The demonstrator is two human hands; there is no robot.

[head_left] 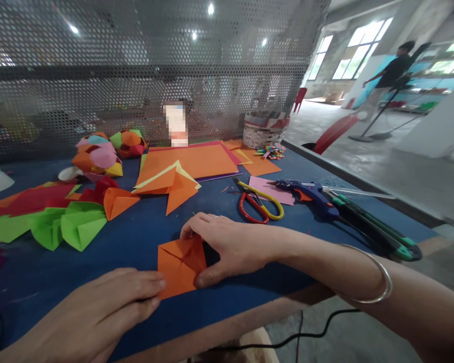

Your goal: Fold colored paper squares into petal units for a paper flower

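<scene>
A small folded orange paper (179,264) lies on the blue table (136,237) near its front edge. My right hand (227,247) arches over the paper's right side, thumb pressed on its lower right corner and fingertips on its top edge. My left hand (109,302) lies low at the paper's left edge, fingers together and pressed against it. A metal bangle (378,287) circles my right wrist.
Scissors (259,204), a pink sheet (270,189) and a blue glue gun (310,191) lie right of centre. Folded orange pieces (170,184), green folds (68,227), red paper, paper balls (98,154), a woven basket (265,128) and a perforated screen stand behind. A person sweeps far right.
</scene>
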